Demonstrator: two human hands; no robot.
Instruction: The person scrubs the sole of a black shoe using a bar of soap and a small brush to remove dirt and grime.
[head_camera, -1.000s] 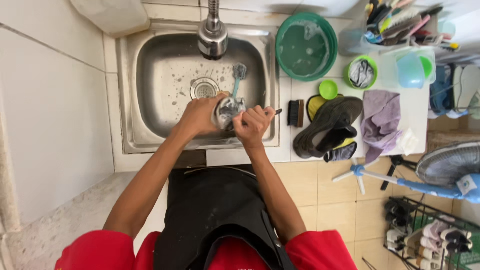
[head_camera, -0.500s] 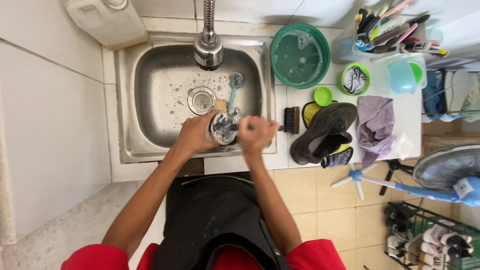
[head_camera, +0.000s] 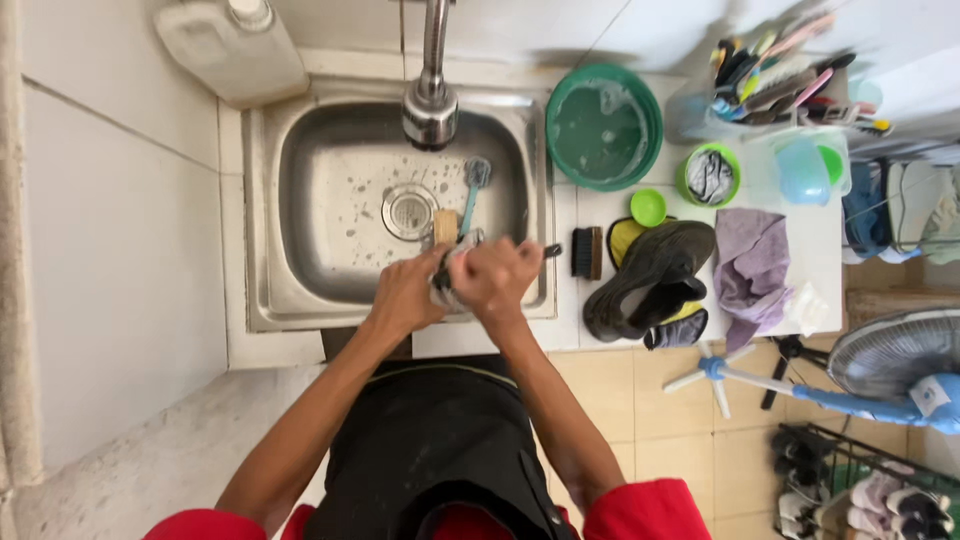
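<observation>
1. Head view: the left hand (head_camera: 405, 293) and right hand (head_camera: 495, 275) are pressed together over the near edge of the steel sink (head_camera: 300, 200). A small dark, wet item (head_camera: 447, 272) is held between them; what it is cannot be told.
2. Fingers: left is wrapped around the item from the side, right is clenched over its top with what looks like a dark handle end (head_camera: 552, 250) sticking out. Both are closed, neither is loose.
3. Progress, judged: scrubbing is mid-way. The item is wet and held over the basin, and the black shoe (head_camera: 650, 275) lies unrinsed on the bench (head_camera: 800, 250), right of the fingers.
4. Just beyond the fingers: a blue-handled brush (head_camera: 472, 190) lies in the sink; the drain (head_camera: 409, 210) is behind it, the tap (head_camera: 431, 100) above.
5. A black brush (head_camera: 586, 252) lies just right of the right hand.
6. Containers, far right of the fingers: the green basin (head_camera: 604, 128) holds soapy residue; the small green cup (head_camera: 711, 175) holds a dark wad; the clear bin (head_camera: 780, 95) is filled with brushes and tools.
7. A purple cloth (head_camera: 750, 265) lies beside the shoe.
</observation>
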